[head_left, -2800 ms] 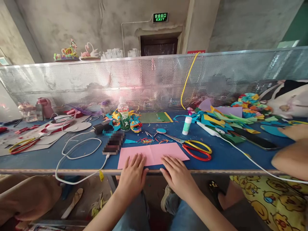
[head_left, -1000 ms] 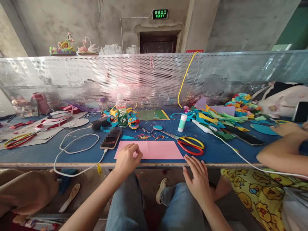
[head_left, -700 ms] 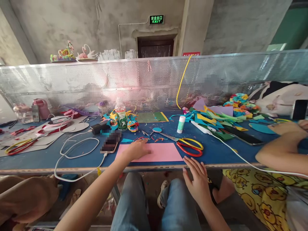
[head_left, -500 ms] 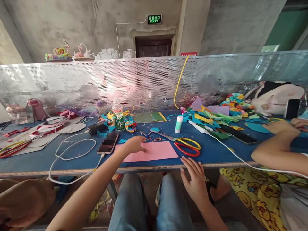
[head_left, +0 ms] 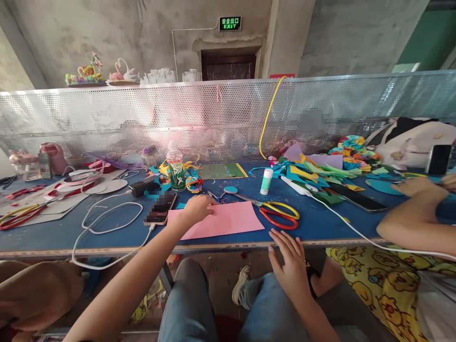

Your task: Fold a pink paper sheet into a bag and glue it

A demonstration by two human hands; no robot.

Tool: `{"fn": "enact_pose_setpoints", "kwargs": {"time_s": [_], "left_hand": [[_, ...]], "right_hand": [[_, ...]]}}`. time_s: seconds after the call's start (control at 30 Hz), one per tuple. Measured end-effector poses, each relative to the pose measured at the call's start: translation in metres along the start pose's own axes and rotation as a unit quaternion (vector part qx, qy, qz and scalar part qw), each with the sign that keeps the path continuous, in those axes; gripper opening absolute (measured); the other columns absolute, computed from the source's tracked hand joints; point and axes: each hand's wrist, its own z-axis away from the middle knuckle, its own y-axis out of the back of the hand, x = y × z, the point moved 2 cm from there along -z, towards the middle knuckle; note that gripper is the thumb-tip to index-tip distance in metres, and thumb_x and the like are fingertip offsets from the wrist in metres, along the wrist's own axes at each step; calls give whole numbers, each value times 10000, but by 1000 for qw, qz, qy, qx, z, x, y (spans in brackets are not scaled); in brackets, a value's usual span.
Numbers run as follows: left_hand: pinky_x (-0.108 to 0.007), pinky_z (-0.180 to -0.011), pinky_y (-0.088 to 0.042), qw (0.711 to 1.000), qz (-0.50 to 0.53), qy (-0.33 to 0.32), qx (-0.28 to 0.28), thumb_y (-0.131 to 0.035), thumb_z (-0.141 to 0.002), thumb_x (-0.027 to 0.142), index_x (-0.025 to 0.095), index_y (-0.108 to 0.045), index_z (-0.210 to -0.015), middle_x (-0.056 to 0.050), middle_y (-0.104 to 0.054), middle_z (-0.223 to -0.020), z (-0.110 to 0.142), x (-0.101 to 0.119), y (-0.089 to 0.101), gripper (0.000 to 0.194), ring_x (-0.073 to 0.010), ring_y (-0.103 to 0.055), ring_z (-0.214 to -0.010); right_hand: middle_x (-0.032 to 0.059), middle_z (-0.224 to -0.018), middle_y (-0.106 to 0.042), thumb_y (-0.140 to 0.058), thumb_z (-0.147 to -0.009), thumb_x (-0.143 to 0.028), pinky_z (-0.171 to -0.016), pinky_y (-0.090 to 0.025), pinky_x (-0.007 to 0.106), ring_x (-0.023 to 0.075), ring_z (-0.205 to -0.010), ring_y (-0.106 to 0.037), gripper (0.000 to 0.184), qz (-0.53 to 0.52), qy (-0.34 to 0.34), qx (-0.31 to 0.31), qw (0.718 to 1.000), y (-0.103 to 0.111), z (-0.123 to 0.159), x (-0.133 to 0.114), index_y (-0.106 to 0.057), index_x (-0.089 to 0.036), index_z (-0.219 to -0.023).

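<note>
A pink paper sheet [head_left: 228,221] lies near the table's front edge. My left hand [head_left: 198,210] is over its far left part, thumb and fingers drawn together at the far edge. That edge looks slightly raised, though the fingertips are partly hidden. My right hand [head_left: 288,256] is open, fingers stretched out and tips by the table's front edge, just right of the sheet's near corner. It holds nothing. Beyond it lie scissors [head_left: 280,215] with one yellow and one red handle, their blades pointing left behind the sheet.
A glue stick [head_left: 266,182], a bottle [head_left: 176,171] and a phone [head_left: 162,209] stand or lie around the sheet. A white cable [head_left: 351,228] crosses the right side. Coloured paper strips [head_left: 302,171] are piled behind. Another person's arm [head_left: 413,216] rests at the right.
My left hand has closed its fingers at the sheet's far edge, and that edge has risen a little. My right hand has stayed nearly still. One leg under the table has shifted.
</note>
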Motion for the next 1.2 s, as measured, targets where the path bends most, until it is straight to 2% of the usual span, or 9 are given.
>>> {"fn": "enact_pose_setpoints", "kwargs": {"time_s": [0.2,0.4,0.57,0.67,0.8,0.9,1.0,1.1,1.2], "left_hand": [[-296,-780,-450,996,-29,-53,65,-586,-791,247,216,-665,-860,-10,-688,-943,7,11,12,110,-200,-611,-913],[-329,-841,-423,980,-60,-118,150,-461,-880,228,190,-618,-865,-25,-659,-981,32,41,44,162,-183,-585,-944],[-304,-888,-420,928,-69,-246,272,-437,-883,140,154,-579,-898,-43,-654,-1032,84,60,40,144,-156,-569,-992],[-319,-965,-377,934,-55,-228,268,-424,-878,104,154,-574,-986,-42,-655,-1065,121,65,14,191,-147,-571,-1013],[-317,-1005,-340,950,-32,-173,260,-397,-883,110,190,-580,-1037,-16,-677,-1012,152,69,-10,252,-125,-598,-962],[-327,-982,-359,949,-36,-167,265,-390,-882,111,204,-598,-1014,-13,-689,-960,144,67,3,263,-123,-617,-900],[-330,-945,-384,947,-64,-169,266,-420,-879,137,187,-606,-951,-18,-690,-930,111,61,39,205,-126,-614,-893],[-335,-903,-408,931,-120,-141,314,-443,-870,151,187,-602,-879,-5,-686,-928,81,53,78,164,-138,-611,-908],[-329,-942,-388,906,-126,-133,381,-491,-847,140,183,-582,-893,-7,-673,-1008,80,47,93,111,-133,-589,-981]], "right_hand": [[84,-1108,-630,-443,-845,-275,-984,-281,540,268,-1087,-520,325,-23,-10,-13,1000,1,1,0,-518,-214,-1155],[141,-1206,-546,-570,-794,-305,-910,-415,473,270,-1084,-527,521,-147,-144,56,977,24,-24,-12,-418,-181,-1277],[103,-1170,-582,-537,-800,-170,-891,-450,437,258,-1092,-527,417,-130,8,55,990,44,-48,-14,-504,-228,-1212],[49,-1021,-661,-459,-815,-88,-823,-493,403,227,-995,-589,304,-127,98,3,987,48,-37,-11,-618,-246,-1020],[14,-942,-692,-497,-780,-36,-734,-540,365,210,-898,-635,360,-161,138,-16,977,52,-9,-11,-615,-245,-1049],[11,-922,-694,-484,-775,-13,-708,-554,349,207,-871,-649,398,-169,138,-14,976,58,-20,-13,-606,-250,-1070],[27,-914,-696,-504,-795,-52,-753,-543,344,198,-857,-653,325,-137,160,-2,977,66,-70,-13,-617,-235,-1039],[17,-933,-700,-537,-789,-57,-823,-512,357,190,-895,-643,318,-89,195,69,974,78,-126,-18,-618,-245,-1033],[17,-984,-692,-553,-773,-33,-848,-490,368,188,-950,-621,390,-69,231,134,961,87,-142,-28,-592,-257,-1090]]}}
